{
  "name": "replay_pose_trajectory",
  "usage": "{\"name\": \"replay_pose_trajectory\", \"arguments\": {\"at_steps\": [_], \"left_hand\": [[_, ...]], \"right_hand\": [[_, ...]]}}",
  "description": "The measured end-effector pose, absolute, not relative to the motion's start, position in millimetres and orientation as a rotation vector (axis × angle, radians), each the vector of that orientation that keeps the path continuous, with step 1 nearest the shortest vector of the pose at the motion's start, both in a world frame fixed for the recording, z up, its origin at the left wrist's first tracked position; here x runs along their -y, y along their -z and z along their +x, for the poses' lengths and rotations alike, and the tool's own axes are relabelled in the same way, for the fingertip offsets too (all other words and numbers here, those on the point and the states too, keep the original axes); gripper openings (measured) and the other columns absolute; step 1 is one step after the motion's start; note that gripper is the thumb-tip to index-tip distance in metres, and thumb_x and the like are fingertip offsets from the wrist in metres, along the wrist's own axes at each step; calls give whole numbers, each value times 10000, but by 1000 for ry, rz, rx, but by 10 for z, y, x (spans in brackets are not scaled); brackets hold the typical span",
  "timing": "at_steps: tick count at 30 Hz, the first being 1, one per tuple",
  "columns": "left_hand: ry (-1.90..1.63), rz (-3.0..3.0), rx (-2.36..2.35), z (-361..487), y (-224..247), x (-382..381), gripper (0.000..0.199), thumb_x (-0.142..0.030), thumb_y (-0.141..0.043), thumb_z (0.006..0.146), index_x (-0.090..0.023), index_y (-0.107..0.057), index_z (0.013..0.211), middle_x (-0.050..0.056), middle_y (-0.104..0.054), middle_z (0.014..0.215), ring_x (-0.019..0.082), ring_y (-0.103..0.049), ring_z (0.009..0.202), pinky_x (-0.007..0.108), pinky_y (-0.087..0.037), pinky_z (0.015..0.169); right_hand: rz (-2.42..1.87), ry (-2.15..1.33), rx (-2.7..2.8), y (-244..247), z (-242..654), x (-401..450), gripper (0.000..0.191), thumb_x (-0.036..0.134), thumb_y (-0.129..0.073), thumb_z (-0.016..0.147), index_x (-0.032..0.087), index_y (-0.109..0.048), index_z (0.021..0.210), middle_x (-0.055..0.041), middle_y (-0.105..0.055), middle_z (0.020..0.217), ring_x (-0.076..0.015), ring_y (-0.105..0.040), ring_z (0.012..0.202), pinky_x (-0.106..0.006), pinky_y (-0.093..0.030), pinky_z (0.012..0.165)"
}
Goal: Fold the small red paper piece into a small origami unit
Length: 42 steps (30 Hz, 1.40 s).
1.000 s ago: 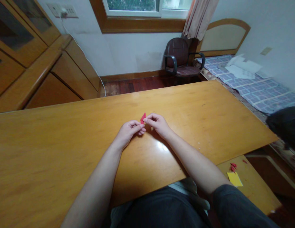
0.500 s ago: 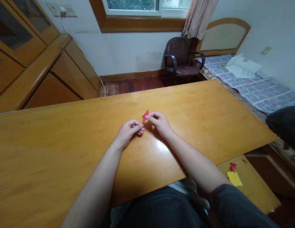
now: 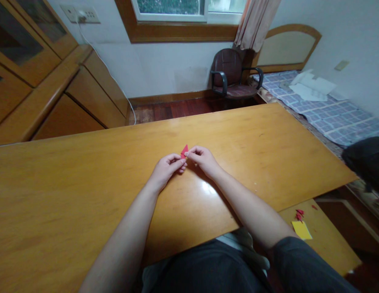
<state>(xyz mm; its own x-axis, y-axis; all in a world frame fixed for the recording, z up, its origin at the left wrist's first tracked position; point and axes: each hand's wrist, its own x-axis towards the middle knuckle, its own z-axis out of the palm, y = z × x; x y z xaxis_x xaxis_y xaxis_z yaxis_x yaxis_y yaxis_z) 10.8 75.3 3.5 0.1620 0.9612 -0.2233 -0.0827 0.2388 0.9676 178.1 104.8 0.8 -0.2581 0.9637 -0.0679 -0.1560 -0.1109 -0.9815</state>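
Observation:
A small folded red paper piece is held just above the middle of the wooden table, its pointed tip upward. My right hand pinches its right side between thumb and fingers. Against its lower left edge, my left hand is closed, thumb and fingertips on the paper. The fingertips hide part of the lower folds. On the lower board at the right lie several small red folded pieces and a yellow paper square.
The lower board adjoins the table's right front edge. Beyond the table stand a brown armchair and a bed with a checked cover. A black bag-like object is at the far right; wooden cabinets line the left.
The red paper has moved slightly down and left and is tilted differently. My left hand's fingertips now touch its lower part, where they were just below it before.

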Motion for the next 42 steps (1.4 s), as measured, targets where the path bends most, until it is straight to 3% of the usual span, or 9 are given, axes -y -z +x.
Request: {"name": "replay_pose_trajectory", "arguments": {"at_steps": [18,22,28,33,42], "left_hand": [[-988,997,-1136,102,-58,-754,297,-379,-808,686,-158,-610,700,27,-689,663,115,-594,556,250,-465,581],[-982,996,-1132,97,-53,-752,283,-368,-803,687,-154,-618,701,26,-684,656,111,-587,552,247,-462,578],[-951,1009,-1106,72,-53,-743,289,-372,-795,695,-149,-628,771,34,-692,701,124,-619,609,248,-481,603],[-909,1053,-1087,71,-52,-742,313,-404,-772,728,-164,-618,857,51,-722,814,157,-668,721,272,-518,663],[-1022,1003,-1076,83,9,-750,281,-381,-782,731,-148,-627,756,29,-699,705,114,-613,600,243,-484,618]], "right_hand": [[-979,-1530,1218,-23,1770,-1026,296,438,-766,706,168,-644,716,27,-598,658,-96,-467,603,-253,-359,612],[-1010,-1503,1199,-21,1783,-1039,310,454,-766,706,172,-636,706,38,-559,624,-92,-427,567,-254,-322,569],[-988,-1533,1158,0,1831,-1078,317,442,-749,731,173,-595,667,63,-458,537,-82,-357,513,-249,-258,519],[-980,-1579,1190,-7,1837,-1073,319,437,-755,722,158,-608,671,56,-502,551,-76,-372,519,-246,-264,532],[-943,-1646,1276,10,1816,-1062,339,470,-759,722,146,-663,738,38,-542,606,-83,-406,564,-247,-291,566]]}}
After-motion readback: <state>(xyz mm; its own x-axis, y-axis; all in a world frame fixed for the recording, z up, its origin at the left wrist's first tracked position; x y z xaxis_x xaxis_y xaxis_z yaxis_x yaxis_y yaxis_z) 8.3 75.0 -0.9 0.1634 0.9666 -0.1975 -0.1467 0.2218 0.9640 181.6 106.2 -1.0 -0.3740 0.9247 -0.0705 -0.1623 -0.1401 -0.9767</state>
